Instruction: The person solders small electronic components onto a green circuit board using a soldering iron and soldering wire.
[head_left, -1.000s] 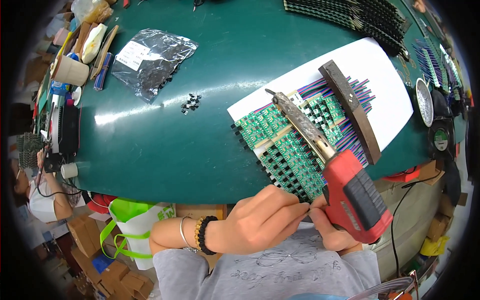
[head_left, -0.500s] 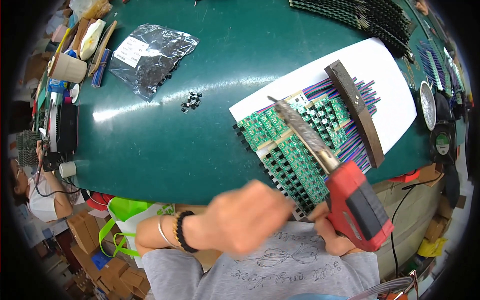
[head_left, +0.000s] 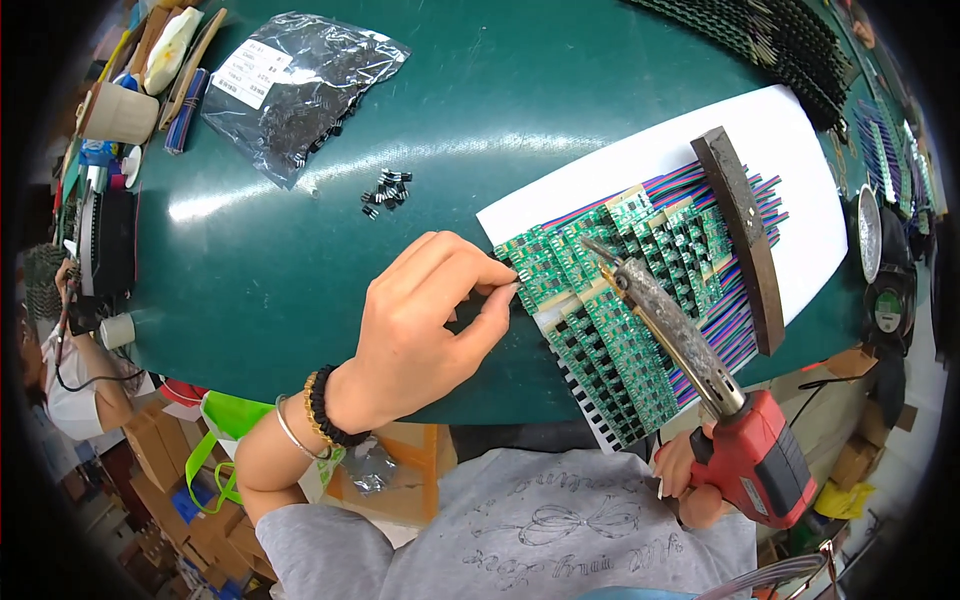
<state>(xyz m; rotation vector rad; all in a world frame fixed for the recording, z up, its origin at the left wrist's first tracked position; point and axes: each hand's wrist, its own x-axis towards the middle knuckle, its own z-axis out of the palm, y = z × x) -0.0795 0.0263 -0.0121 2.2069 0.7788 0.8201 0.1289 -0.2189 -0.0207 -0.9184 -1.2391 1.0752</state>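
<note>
My left hand (head_left: pixel 420 325) reaches over the green table, thumb and forefinger pinched together at the left edge of the green circuit boards (head_left: pixel 600 300). What sits between those fingertips is too small to make out. In my right hand (head_left: pixel 690 478) is a red and black soldering gun (head_left: pixel 762 462), its long metal barrel slanting over the boards and its tip above their upper left part. Rows of small black parts line many of the boards, and coloured wires (head_left: pixel 725 330) run out from their right side. A dark bar (head_left: pixel 742 250) lies across the wires.
Loose black components (head_left: pixel 388 192) lie left of a white sheet (head_left: pixel 805 165) under the boards. Behind them is a clear plastic bag (head_left: pixel 320 95) of dark parts. A round metal dish (head_left: pixel 870 235) stands at the right. Another person's arm (head_left: pixel 112 395) shows at far left.
My left hand has moved up from near my body to the boards' left edge. The soldering gun has shifted slightly right and down in the picture.
</note>
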